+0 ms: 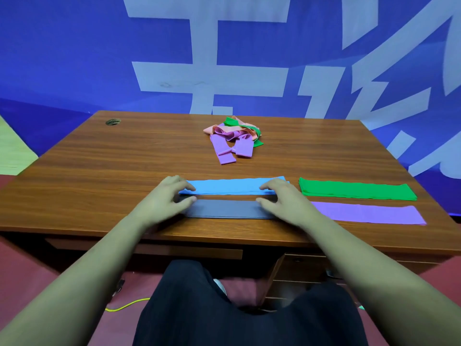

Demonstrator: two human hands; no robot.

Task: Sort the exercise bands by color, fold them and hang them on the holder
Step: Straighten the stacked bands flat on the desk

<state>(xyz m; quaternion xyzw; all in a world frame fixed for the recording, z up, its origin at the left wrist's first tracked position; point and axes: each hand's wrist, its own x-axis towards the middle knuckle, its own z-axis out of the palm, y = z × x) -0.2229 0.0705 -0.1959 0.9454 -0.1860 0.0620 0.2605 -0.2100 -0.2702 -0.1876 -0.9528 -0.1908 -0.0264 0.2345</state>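
Note:
A flat dark grey band (225, 208) lies near the front edge of the wooden desk (99, 171), with a flat light blue band (228, 186) just behind it. My left hand (169, 196) rests on the left ends of both bands, fingers spread. My right hand (282, 198) presses on their right ends in the same way. To the right lie a folded green band (356, 191) and, in front of it, a flat purple band (369, 214). A tangled heap of purple, pink and green bands (233, 138) sits further back. No holder is in view.
A round cable hole (113, 121) is at the desk's far left corner. A blue banner with white characters (74, 58) hangs behind the desk. My dark trousers (224, 308) and a yellow cable (127, 305) on the red floor show below.

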